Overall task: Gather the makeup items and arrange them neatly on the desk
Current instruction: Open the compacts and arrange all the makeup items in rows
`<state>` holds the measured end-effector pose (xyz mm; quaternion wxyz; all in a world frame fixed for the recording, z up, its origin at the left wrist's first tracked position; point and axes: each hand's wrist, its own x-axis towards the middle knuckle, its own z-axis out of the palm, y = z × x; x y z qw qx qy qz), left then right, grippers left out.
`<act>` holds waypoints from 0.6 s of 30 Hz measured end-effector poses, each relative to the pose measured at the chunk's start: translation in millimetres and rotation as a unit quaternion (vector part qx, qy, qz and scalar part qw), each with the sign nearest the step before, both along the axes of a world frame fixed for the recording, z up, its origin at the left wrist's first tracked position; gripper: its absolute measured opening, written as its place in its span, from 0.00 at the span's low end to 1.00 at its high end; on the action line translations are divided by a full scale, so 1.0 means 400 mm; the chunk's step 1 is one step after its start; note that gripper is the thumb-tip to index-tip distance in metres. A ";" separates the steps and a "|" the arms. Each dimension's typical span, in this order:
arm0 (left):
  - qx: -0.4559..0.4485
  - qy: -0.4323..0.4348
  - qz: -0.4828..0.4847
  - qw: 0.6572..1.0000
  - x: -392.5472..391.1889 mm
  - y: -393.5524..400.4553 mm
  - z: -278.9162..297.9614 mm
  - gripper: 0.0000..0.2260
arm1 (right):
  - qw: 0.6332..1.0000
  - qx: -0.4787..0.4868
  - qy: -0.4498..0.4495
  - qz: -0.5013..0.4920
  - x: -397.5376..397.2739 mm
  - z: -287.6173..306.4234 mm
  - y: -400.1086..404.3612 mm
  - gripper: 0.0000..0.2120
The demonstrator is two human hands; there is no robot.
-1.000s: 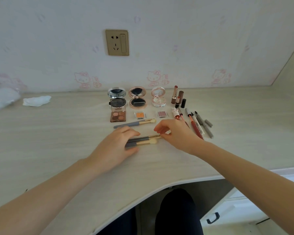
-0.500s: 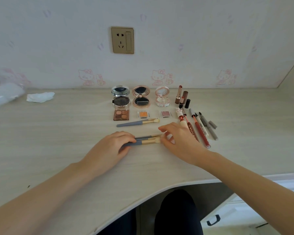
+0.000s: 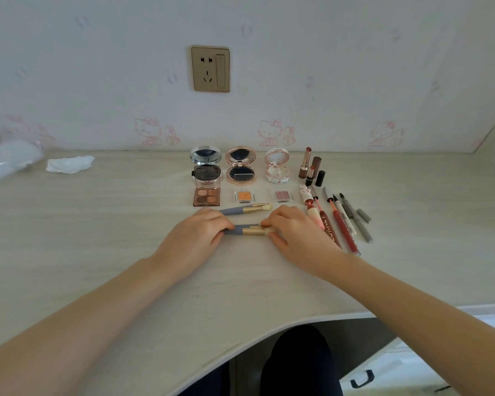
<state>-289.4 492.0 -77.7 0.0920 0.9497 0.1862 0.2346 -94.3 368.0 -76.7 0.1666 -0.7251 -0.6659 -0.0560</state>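
At desk (image 3: 97,252) centre: left hand (image 3: 196,241) at nine o'clock and right hand (image 3: 297,235) at three o'clock, each pinching one end of bundled brushes (image 3: 247,230), likely to square tips. Twelve o'clock, just beyond: single brush (image 3: 245,209), already straight below palettes (image 3: 207,196).

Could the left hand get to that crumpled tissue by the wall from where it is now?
Probably yes. The left hand would first have to let go of the brushes, but only bare desk lies between it and the tissue.
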 end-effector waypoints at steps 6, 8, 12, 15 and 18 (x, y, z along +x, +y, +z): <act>0.015 -0.008 0.007 1.000 0.010 0.019 -0.013 0.10 | 0.999 -0.028 -0.029 0.002 0.017 0.001 0.036 0.25; -0.015 -0.009 0.017 1.000 0.009 0.023 -0.024 0.12 | 0.998 -0.058 -0.006 0.022 0.018 0.008 0.054 0.28; -0.052 -0.001 0.037 0.998 0.008 0.030 -0.038 0.14 | 0.995 -0.098 -0.006 0.033 0.023 0.014 0.084 0.27; -0.067 0.000 0.037 0.997 0.009 0.034 -0.036 0.12 | 0.996 -0.082 -0.007 0.030 0.022 0.011 0.080 0.23; -0.077 -0.002 0.029 0.997 0.005 0.031 -0.034 0.11 | 0.997 -0.065 -0.030 0.037 0.020 0.004 0.061 0.22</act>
